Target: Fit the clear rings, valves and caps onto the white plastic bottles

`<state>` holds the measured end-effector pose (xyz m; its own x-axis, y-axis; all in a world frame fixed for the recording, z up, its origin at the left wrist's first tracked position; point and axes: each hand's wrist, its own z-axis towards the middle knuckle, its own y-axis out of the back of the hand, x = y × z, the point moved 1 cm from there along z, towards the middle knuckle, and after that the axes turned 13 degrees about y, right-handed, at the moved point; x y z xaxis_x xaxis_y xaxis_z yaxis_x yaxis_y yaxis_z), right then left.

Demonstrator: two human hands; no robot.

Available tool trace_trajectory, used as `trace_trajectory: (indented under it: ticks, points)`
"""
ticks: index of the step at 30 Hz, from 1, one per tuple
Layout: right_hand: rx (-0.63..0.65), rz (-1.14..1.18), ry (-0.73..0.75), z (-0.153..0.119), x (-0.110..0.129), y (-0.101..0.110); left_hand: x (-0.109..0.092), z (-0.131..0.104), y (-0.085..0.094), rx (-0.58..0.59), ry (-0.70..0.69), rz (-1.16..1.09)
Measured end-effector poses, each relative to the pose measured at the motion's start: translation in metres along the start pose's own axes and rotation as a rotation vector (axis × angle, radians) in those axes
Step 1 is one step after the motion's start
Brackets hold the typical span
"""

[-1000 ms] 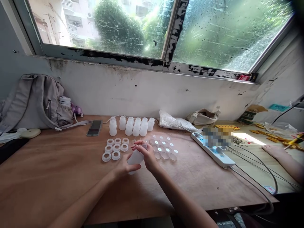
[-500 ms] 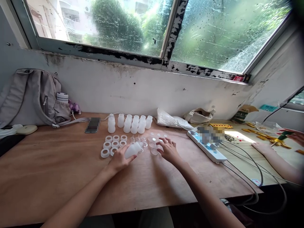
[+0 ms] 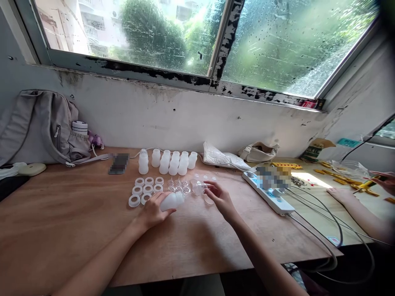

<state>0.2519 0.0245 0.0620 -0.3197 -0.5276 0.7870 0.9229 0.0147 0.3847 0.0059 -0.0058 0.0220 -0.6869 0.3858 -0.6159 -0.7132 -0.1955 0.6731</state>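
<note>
My left hand (image 3: 153, 210) is wrapped round a frosted white bottle (image 3: 171, 201), tilted on its side with its neck to the right. Between the fingertips of my right hand (image 3: 219, 198) is a small clear cup-like piece (image 3: 199, 188), just right of the bottle's neck. White rings (image 3: 147, 189) lie in rows left of the bottle, partly covered by my left hand. Clear nipple-like pieces (image 3: 178, 183) stand behind it. A clear disc (image 3: 209, 199) lies under my right fingers. Several frosted bottles (image 3: 173, 163) stand upright farther back.
A power strip (image 3: 268, 193) with cables lies on the right. At the back are a phone (image 3: 119, 163), a white padded bag (image 3: 220, 155), a pouch (image 3: 259, 151) and a grey backpack (image 3: 46, 127). Another person's arm (image 3: 354, 207) reaches over yellow parts (image 3: 340, 180) at the far right.
My right hand has closed on a clear piece and lifted it from the discs. My left hand has shifted slightly left and down with the bottle, whose neck is turned more level.
</note>
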Motion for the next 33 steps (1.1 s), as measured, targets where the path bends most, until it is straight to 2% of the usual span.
trace_trajectory:
  ticks: [2, 4, 11, 21, 25, 27, 30, 33]
  points:
    - [0.015, 0.163, -0.034, -0.002, 0.004, -0.002, 0.000, 0.000, 0.000, -0.001, -0.004, -0.021]
    - [0.037, 0.215, -0.067, -0.006, 0.008, -0.007, 0.000, 0.000, -0.001, 0.002, -0.008, -0.026]
    - [0.117, 0.248, -0.092, -0.010, 0.012, -0.026, -0.002, -0.001, -0.002, 0.019, -0.022, -0.027]
    - [0.191, 0.311, -0.114, -0.011, 0.005, -0.028, -0.001, -0.001, 0.002, 0.012, -0.030, 0.027]
    - [0.305, 0.337, -0.152, -0.006, 0.001, -0.030, -0.002, -0.002, 0.002, 0.018, -0.083, 0.067]
    - [0.338, 0.252, -0.121, 0.000, 0.000, -0.036, -0.003, -0.003, 0.001, 0.024, -0.117, 0.076]
    - [0.321, 0.069, 0.041, 0.009, -0.003, -0.050, -0.001, -0.004, 0.000, 0.011, -0.160, 0.108]
    - [0.293, 0.033, 0.122, 0.008, -0.010, -0.066, 0.004, -0.004, 0.003, 0.008, -0.217, 0.179]
